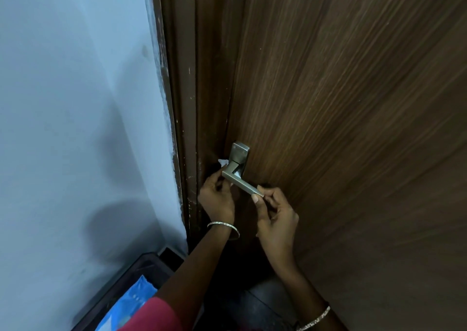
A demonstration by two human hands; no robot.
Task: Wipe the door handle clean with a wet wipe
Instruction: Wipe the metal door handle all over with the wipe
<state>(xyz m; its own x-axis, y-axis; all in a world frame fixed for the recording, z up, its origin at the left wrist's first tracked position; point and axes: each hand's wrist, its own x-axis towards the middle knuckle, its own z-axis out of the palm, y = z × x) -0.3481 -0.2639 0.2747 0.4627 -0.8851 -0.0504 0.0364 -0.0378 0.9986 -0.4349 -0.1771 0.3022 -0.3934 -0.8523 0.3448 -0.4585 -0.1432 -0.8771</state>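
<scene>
Head view, frame centre: left hand (216, 198) pinches a soft, limp wipe (223, 163) behind the rigid metal door handle (241, 184); right hand (274, 219) pinches the handle's tip.

We're right up against the wooden door (353, 103), with the metal door handle (240, 182) as our reference. Our left hand (216, 199) is at the handle's pivot end, pressing a white wet wipe (224, 163) against it; bits of wipe poke out above and behind the lever. Our right hand (275, 219) pinches the handle's free tip. Left of the handle, the dark frame (187, 128) meets a pale blue wall (75, 103). Below-left sits a blue packet (131, 303).
</scene>
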